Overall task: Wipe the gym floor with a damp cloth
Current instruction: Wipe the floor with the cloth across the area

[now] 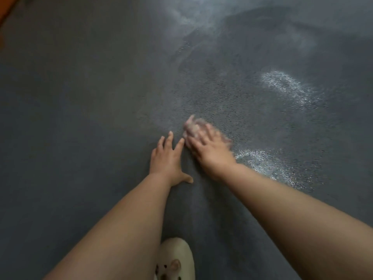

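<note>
A dark grey textured gym floor (84, 102) fills the view. My left hand (168, 158) lies flat on it with the fingers spread. Just to its right, my right hand (210, 147) presses a small pale pinkish cloth (191, 126) onto the floor; hand and cloth are blurred by motion. The cloth sticks out beyond the fingertips and the rest of it is hidden under the palm. Wet, shiny streaks (268, 162) glisten on the floor to the right of that hand.
More wet patches (288, 87) shine farther out on the right and at the top (187, 15). A cream clog (177, 257) on a foot shows at the bottom edge. An orange strip (8, 7) borders the floor at the top left.
</note>
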Demonstrator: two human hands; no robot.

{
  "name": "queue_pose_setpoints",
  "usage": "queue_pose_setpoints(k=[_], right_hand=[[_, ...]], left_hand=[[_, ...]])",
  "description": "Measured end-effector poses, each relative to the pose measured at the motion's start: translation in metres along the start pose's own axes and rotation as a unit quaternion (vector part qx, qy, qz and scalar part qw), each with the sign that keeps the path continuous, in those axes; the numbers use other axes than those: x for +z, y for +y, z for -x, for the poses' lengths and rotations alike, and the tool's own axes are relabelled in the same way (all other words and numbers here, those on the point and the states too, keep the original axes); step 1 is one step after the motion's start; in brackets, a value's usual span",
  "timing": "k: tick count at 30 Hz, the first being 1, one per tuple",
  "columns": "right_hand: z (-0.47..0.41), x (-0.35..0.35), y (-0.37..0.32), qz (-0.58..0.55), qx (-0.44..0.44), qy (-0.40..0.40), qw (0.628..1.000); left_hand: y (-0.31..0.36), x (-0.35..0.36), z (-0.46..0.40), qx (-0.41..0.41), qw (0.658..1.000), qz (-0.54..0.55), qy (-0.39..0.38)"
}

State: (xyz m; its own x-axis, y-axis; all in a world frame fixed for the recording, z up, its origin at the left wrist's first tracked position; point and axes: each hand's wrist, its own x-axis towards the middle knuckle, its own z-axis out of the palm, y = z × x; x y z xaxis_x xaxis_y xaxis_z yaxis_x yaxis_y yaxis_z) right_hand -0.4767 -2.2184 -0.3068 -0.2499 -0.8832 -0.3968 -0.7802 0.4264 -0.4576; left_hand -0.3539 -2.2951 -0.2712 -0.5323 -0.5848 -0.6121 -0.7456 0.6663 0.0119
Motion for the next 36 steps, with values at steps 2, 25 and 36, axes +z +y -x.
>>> queue_pose_setpoints(k=[2, 25, 36], right_hand=[[0.012, -0.001, -0.007, -0.018, -0.054, -0.025, 0.998], [0.033, -0.057, 0.005, -0.234, 0.176, 0.248, 0.923], [0.084, 0.004, 0.026, -0.032, 0.208, 0.144, 0.967]], left_hand=[[-0.004, 0.004, 0.000, 0.010, 1.000, -0.010, 0.006], [0.035, -0.055, 0.017, 0.041, 0.835, 0.351, 0.422], [0.055, 0.014, 0.023, 0.093, 0.977, 0.130, 0.137]])
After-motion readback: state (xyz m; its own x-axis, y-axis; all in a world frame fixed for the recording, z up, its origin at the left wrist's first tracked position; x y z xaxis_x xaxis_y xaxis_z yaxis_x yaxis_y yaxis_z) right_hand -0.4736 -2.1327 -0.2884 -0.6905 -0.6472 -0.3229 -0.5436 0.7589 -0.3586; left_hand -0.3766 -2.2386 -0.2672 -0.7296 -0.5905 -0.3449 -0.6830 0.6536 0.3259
